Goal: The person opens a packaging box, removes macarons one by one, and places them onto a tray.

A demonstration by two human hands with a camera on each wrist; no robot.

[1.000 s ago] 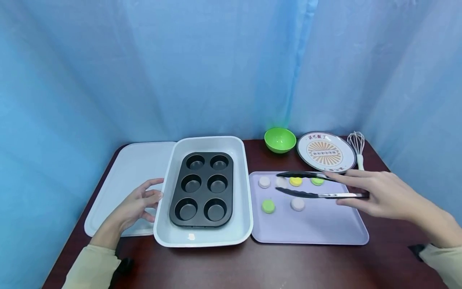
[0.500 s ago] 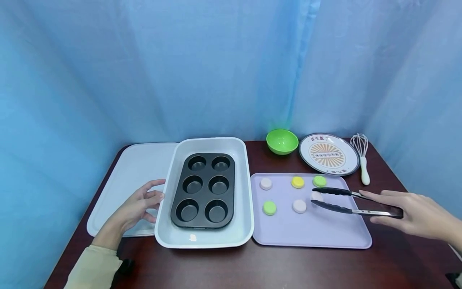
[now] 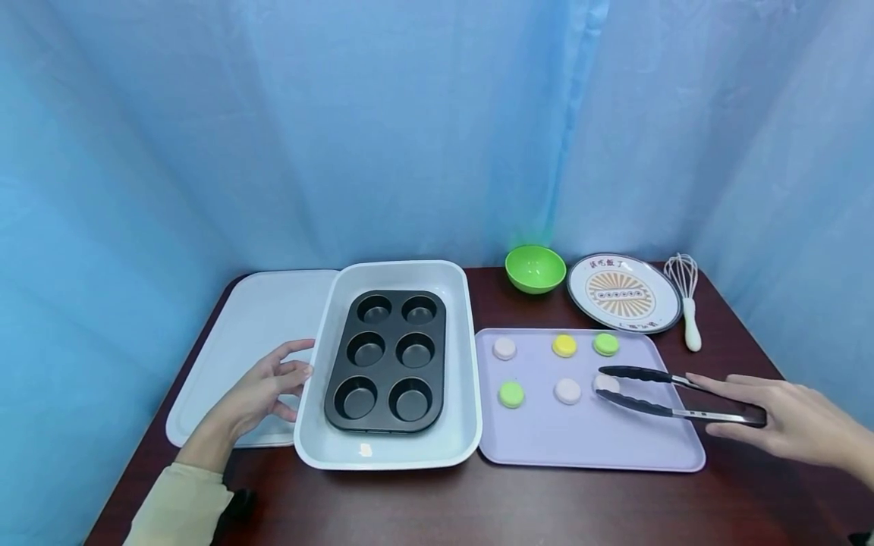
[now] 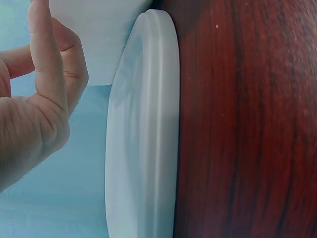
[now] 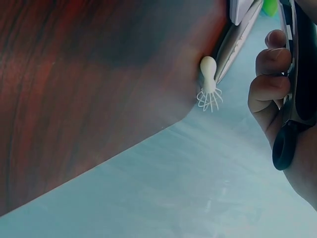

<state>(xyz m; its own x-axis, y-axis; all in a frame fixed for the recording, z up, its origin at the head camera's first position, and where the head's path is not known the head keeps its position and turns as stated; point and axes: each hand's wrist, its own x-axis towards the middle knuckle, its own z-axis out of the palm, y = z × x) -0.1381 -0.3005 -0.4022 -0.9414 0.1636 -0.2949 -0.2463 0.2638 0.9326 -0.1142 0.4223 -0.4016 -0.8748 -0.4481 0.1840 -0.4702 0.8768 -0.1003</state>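
My right hand (image 3: 785,413) grips black-tipped metal tongs (image 3: 710,415) over the right edge of a lilac tray (image 3: 580,444). The tong tips lie on either side of a white macaron (image 3: 605,383) on the tray. Further macarons sit there in two rows: a white one (image 3: 504,349), a yellow one (image 3: 564,345) and a green one (image 3: 605,344) behind, a green one (image 3: 510,394) and a white one (image 3: 567,391) in front. My left hand (image 3: 262,390) has relaxed fingers at the left rim of a deep white pan (image 3: 382,453), which holds a dark muffin tin (image 3: 391,355).
A flat white tray (image 3: 266,303) lies at the left, partly behind the deep pan. At the back right stand a green bowl (image 3: 536,269), a patterned plate (image 3: 645,292) and a whisk (image 3: 690,315). Blue curtains (image 3: 410,129) border the dark wooden table (image 3: 546,504).
My right hand has moved right and nearer with the tongs, and a white macaron has shifted from the back row to the front row's right end. The left hand stays at the pan.
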